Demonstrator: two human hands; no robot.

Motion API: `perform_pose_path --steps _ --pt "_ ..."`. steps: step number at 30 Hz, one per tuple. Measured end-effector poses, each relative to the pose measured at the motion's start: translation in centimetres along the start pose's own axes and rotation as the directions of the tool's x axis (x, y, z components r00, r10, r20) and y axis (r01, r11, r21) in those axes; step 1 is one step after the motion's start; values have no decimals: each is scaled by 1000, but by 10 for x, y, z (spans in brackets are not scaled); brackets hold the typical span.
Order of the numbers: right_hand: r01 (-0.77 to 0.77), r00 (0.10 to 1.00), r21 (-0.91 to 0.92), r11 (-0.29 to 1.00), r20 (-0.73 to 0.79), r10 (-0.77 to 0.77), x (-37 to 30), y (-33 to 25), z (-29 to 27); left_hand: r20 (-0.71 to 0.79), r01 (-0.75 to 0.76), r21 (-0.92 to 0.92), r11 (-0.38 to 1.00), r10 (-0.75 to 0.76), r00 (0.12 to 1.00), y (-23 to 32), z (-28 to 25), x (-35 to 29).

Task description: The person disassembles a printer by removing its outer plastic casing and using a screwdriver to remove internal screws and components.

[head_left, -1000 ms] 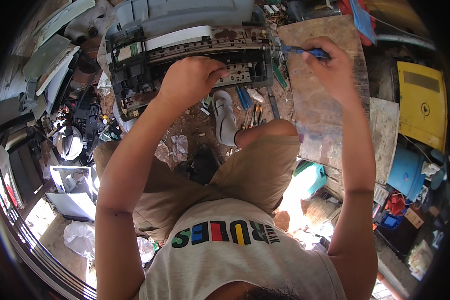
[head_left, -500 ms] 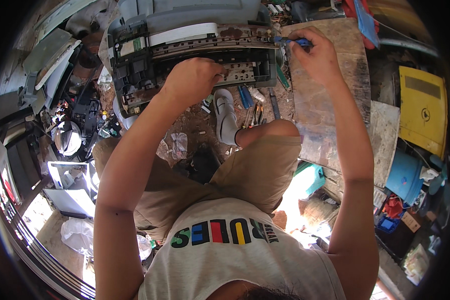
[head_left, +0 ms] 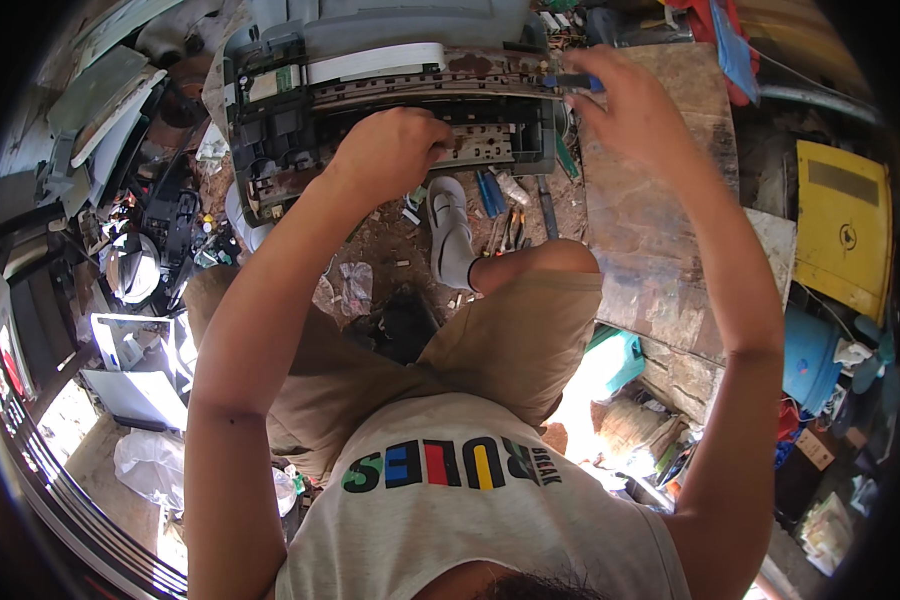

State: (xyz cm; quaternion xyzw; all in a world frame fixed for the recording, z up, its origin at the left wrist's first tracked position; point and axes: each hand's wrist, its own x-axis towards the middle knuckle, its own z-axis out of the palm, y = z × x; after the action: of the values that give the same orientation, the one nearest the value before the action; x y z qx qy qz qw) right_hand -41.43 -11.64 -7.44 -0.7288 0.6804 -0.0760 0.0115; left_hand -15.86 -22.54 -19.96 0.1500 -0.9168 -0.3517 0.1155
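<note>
A grey, opened-up printer (head_left: 525,150) lies in front of me, its perforated metal rails and a white flat ribbon cable (head_left: 375,63) exposed. My left hand (head_left: 392,148) is closed at the middle of the printer's near side, its fingers curled over the frame beside a perforated metal plate (head_left: 485,146); the fingertips are partly hidden. At the right end of the rails sits a screwdriver with a blue handle (head_left: 580,82). My right hand (head_left: 630,105) is around that handle with thumb and forefinger apart, slightly blurred, and its grip looks loosened.
Blue-handled tools (head_left: 490,193) and pliers lie on the dirt floor by my shoe (head_left: 450,215). A worn wooden board (head_left: 660,180) is to the right, with a yellow panel (head_left: 843,225) and blue bin (head_left: 808,360) beyond. Scrap parts (head_left: 170,225) are heaped at left.
My right hand's fingers have spread from being wrapped round the blue handle, and its forearm has swung outward to the right. The left hand keeps its place; the printer appears shifted slightly right.
</note>
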Motion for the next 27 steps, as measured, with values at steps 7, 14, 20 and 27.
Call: perform_pose_path --steps 7,14,20,27 --pt "-548 626 17 836 671 397 71 41 -23 -179 51 128 990 -27 983 6 -8 1" --pt "-721 294 -184 668 792 535 86 8 -24 -423 310 391 867 -130 897 -15 -47 0" --pt "495 781 -407 768 595 -188 55 27 -8 -342 336 486 807 -178 923 -25 -48 -6" --pt "438 855 -236 868 408 -320 73 -1 -14 -359 355 484 800 -189 914 -32 -46 -8"
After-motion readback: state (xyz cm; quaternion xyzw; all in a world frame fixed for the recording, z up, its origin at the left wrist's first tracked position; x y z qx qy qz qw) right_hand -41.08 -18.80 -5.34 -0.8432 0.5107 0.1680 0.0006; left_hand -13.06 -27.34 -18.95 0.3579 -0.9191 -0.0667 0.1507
